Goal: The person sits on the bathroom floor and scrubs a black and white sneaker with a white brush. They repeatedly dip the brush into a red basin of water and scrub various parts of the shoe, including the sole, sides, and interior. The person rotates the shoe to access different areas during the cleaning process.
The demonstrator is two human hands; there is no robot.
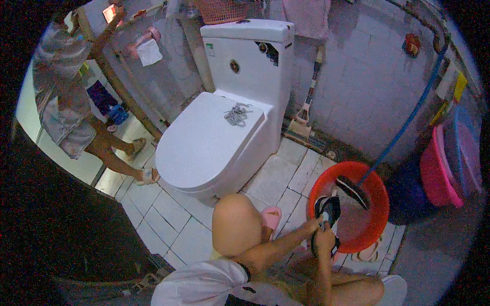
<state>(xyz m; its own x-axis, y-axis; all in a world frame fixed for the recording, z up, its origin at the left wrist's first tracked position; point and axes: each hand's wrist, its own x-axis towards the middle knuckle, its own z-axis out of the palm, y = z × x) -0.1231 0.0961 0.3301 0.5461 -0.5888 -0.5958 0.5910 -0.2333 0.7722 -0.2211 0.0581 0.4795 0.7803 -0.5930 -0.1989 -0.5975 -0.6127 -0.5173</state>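
My left hand (316,223) grips a black sneaker with white trim (331,206) at the near left rim of a red plastic basin (379,233). My right hand (324,238) is closed over the same sneaker, close beside the left. A small white piece (325,217) shows at the fingertips; I cannot tell whether it is part of the shoe. A second dark shoe with a pale edge (353,193) leans inside the basin, which holds cloudy water. The end of a blue hose (398,130) reaches down to the basin.
A white toilet (199,145) with its lid down carries a bundle of grey shoelaces (237,114). A long-handled brush (300,128) leans on the wall. Pink basins (440,168) stand at right. Another person (69,88) stands in the doorway at left.
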